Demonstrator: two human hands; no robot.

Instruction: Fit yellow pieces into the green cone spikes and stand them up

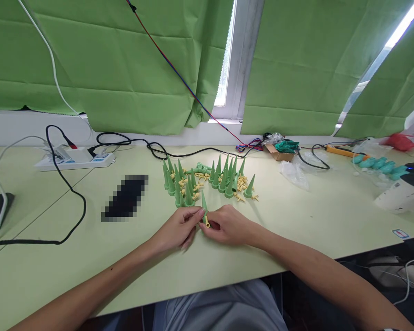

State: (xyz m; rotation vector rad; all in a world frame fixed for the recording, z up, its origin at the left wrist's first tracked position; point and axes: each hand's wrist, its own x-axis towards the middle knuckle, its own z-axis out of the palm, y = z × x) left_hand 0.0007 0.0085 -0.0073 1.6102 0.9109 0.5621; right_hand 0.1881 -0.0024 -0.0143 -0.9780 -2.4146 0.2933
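My left hand (pixel 185 224) pinches a green plastic cone (pixel 204 201), its tip pointing up. Against that cone, my right hand (pixel 227 224) has its fingers closed on a small yellow tube piece (pixel 207 222) whose round open end faces me. The fingers hide how the two parts meet. Just beyond my hands, several green cones (pixel 189 193) stand upright on their bases at the left, and another group of cones (pixel 222 183) stands at the right. Small yellow branched pieces (pixel 242 184) lie scattered among and beside them. Behind is a row of green tubular parts (pixel 203 167).
A power strip (pixel 76 160) with plugs and cables lies at the back left, near a pixelated dark patch (pixel 124 198). A small cardboard box (pixel 279 152), plastic bags (pixel 294 174), teal parts (pixel 379 164) and a white device (pixel 402 191) occupy the right side.
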